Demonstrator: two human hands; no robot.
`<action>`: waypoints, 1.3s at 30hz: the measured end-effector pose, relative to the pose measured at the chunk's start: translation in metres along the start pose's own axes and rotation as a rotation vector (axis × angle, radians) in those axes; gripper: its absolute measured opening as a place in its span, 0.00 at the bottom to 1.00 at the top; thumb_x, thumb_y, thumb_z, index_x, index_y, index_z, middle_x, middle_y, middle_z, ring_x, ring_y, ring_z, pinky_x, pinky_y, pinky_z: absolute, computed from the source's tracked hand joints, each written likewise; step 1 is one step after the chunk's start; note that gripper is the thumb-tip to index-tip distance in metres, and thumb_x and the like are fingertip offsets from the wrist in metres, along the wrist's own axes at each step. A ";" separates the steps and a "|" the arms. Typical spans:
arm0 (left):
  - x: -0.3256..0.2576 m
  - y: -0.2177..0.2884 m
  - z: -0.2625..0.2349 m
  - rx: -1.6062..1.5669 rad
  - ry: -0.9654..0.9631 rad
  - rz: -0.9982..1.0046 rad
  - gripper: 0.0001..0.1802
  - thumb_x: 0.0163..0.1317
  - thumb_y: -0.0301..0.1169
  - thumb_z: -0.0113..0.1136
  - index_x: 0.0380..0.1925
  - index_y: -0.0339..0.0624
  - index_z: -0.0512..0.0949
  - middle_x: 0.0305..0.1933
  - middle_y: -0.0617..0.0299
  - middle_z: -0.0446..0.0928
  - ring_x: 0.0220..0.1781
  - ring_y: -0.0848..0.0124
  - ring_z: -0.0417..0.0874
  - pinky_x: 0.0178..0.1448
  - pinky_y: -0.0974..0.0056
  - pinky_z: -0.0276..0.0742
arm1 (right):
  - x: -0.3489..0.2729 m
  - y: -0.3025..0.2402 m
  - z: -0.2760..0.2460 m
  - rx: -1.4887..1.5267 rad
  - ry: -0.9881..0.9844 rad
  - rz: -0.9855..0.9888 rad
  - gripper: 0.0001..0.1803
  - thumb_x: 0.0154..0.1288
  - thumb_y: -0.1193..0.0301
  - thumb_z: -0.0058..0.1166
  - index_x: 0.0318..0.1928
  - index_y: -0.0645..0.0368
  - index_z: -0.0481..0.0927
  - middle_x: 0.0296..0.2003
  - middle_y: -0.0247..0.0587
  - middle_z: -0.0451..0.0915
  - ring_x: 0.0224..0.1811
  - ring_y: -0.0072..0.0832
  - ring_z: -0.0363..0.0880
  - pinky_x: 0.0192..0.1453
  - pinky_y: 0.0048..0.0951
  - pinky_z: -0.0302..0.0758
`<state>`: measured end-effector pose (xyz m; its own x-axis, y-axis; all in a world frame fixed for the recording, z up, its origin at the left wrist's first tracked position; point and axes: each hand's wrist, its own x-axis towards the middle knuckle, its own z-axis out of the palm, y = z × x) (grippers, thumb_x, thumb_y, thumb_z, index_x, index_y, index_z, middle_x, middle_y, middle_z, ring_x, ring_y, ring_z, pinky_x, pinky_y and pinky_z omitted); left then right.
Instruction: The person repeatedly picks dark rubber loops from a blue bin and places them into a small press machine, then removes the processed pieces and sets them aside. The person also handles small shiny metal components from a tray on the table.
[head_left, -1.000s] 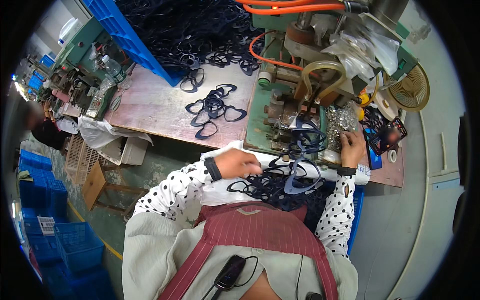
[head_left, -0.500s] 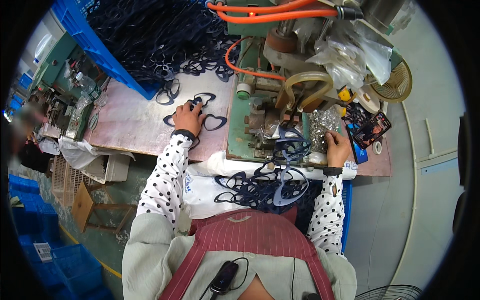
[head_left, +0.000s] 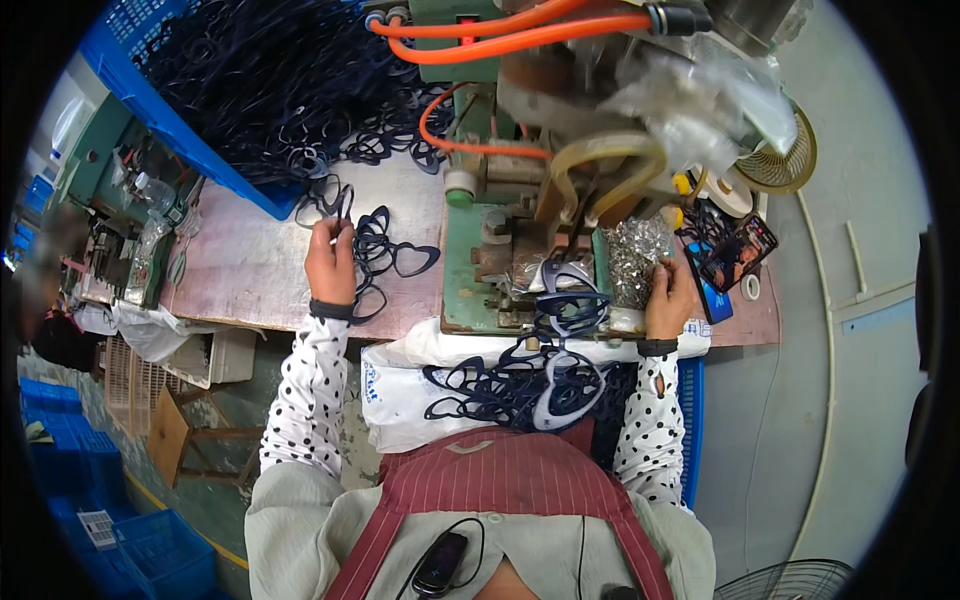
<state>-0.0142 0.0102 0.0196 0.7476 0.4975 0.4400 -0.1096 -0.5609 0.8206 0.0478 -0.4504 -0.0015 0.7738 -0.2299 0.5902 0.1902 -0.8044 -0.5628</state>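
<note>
My left hand point(head_left: 331, 268) is closed in a pinch at the edge of a dark blue glasses-shaped loop point(head_left: 310, 205) on the pink tabletop. Similar loops point(head_left: 415, 260) lie just right of it. My right hand point(head_left: 672, 300) has thumb and fingertips together at a heap of small shiny metal pieces point(head_left: 637, 262); whatever they hold is too small to make out. Between my hands is a green press machine point(head_left: 465, 290). Dark blue loops point(head_left: 572, 312) hang at its front, with a paler one point(head_left: 568, 390) dangling over my lap.
A blue crate point(head_left: 170, 125) spills a large tangle of loops point(head_left: 270, 90) at the back left. More loops point(head_left: 470, 385) rest on a white sack point(head_left: 395, 400) by my lap. Orange hoses point(head_left: 520, 40) cross above the machine. Right of it are a phone point(head_left: 738, 253) and a mesh basket point(head_left: 785, 160).
My left hand has moved left from the spread-out loops and closed on one, and those loops are now bunched together. My right hand has shifted slightly at the metal pieces. The view has shifted slightly.
</note>
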 end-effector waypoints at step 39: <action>-0.020 0.204 0.028 -0.668 -0.324 0.010 0.10 0.71 0.26 0.50 0.46 0.31 0.74 0.41 0.55 0.81 0.36 0.74 0.84 0.39 0.72 0.80 | -0.021 -0.179 0.002 1.181 -0.132 0.331 0.23 0.55 0.83 0.64 0.51 0.67 0.70 0.39 0.41 0.80 0.41 0.23 0.79 0.48 0.23 0.76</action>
<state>-0.0329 -0.1326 0.1678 0.8891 0.2164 0.4034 -0.4150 0.0092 0.9098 -0.0015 -0.3003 0.0857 0.9305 -0.2165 0.2956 0.3499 0.2856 -0.8922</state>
